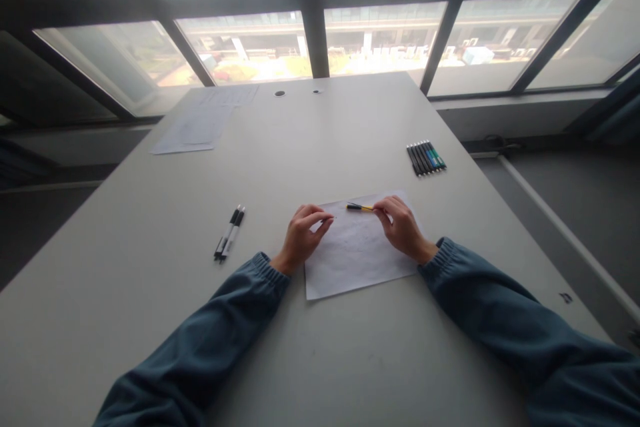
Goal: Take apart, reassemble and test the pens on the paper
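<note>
Over a white sheet of paper (350, 260), my left hand (306, 232) is closed in a pinch. A tiny thin tip sticks out from its fingers; what it belongs to is too small to make out. My right hand (400, 223) is also pinched, its fingertips at the yellow end of a short black and yellow pen (356, 207). A thin dark line runs along the pen's upper side toward those fingers. The pen lies level near the paper's far edge, between both hands. Whether it rests on the paper or is lifted, I cannot tell.
Two black and white pens (230, 233) lie on the white table (270, 360) at left. Several dark pens (426, 158) form a row at right, some blue or green. More papers (200, 123) lie at the far left, before the windows. A small dark scrap (565, 297) is near the right edge.
</note>
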### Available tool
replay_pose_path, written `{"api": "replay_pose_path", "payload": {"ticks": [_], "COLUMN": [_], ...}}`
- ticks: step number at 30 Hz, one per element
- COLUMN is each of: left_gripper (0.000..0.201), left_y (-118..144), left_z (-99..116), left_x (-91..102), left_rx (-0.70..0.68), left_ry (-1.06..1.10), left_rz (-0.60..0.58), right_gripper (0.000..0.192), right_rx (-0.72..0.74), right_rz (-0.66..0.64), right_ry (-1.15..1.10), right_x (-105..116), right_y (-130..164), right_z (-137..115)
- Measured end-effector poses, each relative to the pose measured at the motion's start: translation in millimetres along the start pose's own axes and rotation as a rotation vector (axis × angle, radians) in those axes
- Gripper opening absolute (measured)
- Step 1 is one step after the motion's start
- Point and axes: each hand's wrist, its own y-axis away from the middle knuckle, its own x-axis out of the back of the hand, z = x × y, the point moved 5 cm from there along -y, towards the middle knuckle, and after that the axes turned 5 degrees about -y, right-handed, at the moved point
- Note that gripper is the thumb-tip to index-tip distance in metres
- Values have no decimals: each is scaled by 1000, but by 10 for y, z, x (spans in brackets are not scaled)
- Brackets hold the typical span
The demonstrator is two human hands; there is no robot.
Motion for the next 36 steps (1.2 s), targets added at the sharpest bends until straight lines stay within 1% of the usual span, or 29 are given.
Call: {"api": "replay_pose_path", "payload": {"ticks": [3,6,8,12,20,25,29,32,36], "left_gripper": [10,11,11,14,15,24,26,23,21], "left_y": [8,27,37,37,48,44,32,27,26], "left_z": [-7,-7,-3,1,-41,-50,-26,-26,-25], "left_x": [-18,-53,-80,-113,-151,-157,-125,-101,-92], "left_rx": [-13,-57,-86,-106,-82,-82,-74,-28,11], "left_ry": [-11,-37,-67,-101,-117,-120,-114,-113,-115], "left_rz": [-26,-78,-128,-206,-284,-287,-242,-211,-190], "right_gripper": [20,28,29,23,16,13,10,12,15], "right_rx": [-48,-29,-12,-4,-44,-38,-18,-21,-42], "right_rz": [45,12,-5,-50,-186,-249,-251,-207,-94], "right_ry": [-32,-45,-46,-7,127,202,210,219,233], "right_x": [29,23,12,-39,-119,-131,-122,-97,-45], "right_y": [15,17,11,2,31,31,18,7,0], "right_z": [24,-13,-31,-8,51,34,-2,-12,11]}}
